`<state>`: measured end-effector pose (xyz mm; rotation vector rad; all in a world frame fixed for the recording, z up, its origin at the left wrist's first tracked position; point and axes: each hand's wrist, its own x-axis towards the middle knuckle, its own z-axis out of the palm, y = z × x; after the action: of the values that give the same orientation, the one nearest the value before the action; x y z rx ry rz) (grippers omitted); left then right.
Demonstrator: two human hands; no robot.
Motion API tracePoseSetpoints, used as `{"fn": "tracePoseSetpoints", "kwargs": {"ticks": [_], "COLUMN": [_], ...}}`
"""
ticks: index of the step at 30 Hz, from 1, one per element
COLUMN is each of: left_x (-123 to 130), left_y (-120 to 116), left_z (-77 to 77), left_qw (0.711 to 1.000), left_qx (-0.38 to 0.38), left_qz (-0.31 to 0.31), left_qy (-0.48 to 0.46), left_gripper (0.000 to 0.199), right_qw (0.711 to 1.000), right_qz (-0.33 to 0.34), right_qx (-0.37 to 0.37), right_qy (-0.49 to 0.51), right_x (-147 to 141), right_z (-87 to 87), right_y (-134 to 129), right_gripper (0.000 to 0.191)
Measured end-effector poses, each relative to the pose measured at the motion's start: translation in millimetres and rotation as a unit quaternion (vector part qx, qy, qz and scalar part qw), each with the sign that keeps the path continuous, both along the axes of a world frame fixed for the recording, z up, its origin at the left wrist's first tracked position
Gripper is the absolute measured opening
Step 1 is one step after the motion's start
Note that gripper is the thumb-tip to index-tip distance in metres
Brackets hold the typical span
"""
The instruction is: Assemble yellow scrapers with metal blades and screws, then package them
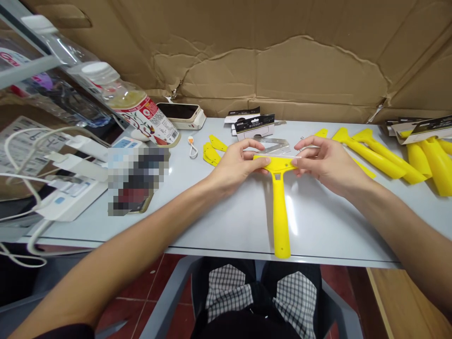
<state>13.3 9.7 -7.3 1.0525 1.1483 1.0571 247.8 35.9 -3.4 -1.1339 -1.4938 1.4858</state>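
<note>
A yellow scraper [280,207] is held by both ends of its wide head, its handle pointing down toward the table's front edge. My left hand [242,162] pinches the head's left end between thumb and fingers. At the right end, my right hand [319,162] grips the head the same way. A thin strip shows along the head's top edge. Just behind lie metal blades [273,145] and a black-and-white packet [254,126]. Small yellow plates [212,154] rest left of my left hand. Several yellow handles [379,157] lie beyond my right hand.
On the left of the white table [226,226] stand a drink bottle [146,113], a power strip [70,197] with cables, and a blurred-out phone [139,181]. A white case [183,115] sits farther back. Cardboard [275,61] walls the rear. More packets [429,129] lie at right.
</note>
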Motion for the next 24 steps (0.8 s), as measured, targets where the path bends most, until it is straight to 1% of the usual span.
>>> {"fn": "tracePoseSetpoints", "kwargs": {"ticks": [2, 4, 8, 10, 17, 22, 24], "left_x": [0, -2, -9, -11, -11, -10, -9], "left_y": [4, 9, 15, 15, 14, 13, 12], "left_z": [-1.8, -3.4, -3.5, -2.2, 0.4, -1.9, -2.0], "left_qw": [0.999, 0.999, 0.996, 0.996, 0.996, 0.998, 0.999], "left_qx": [-0.021, -0.043, -0.078, -0.08, -0.076, -0.049, -0.038], "left_qz": [0.006, 0.002, -0.039, -0.046, -0.036, -0.03, -0.028], "left_qy": [-0.026, -0.031, -0.007, -0.009, -0.02, -0.017, -0.012], "left_gripper": [0.016, 0.004, 0.014, 0.015, 0.012, 0.01, 0.01], "right_qw": [1.0, 1.0, 1.0, 0.999, 1.0, 1.0, 0.999], "right_qz": [-0.013, -0.02, -0.025, -0.027, -0.023, -0.028, -0.033], "right_qx": [0.002, 0.001, 0.001, -0.001, -0.007, -0.006, -0.001], "right_qy": [-0.006, -0.005, 0.01, 0.017, 0.012, 0.002, -0.01], "right_x": [0, 1, 2, 3, 6, 4, 3], "right_z": [2.1, 3.5, 4.2, 4.4, 2.6, 0.5, 0.4], "right_y": [1, 2, 5, 6, 9, 10, 9], "right_gripper": [0.047, 0.049, 0.049, 0.049, 0.047, 0.037, 0.037]}}
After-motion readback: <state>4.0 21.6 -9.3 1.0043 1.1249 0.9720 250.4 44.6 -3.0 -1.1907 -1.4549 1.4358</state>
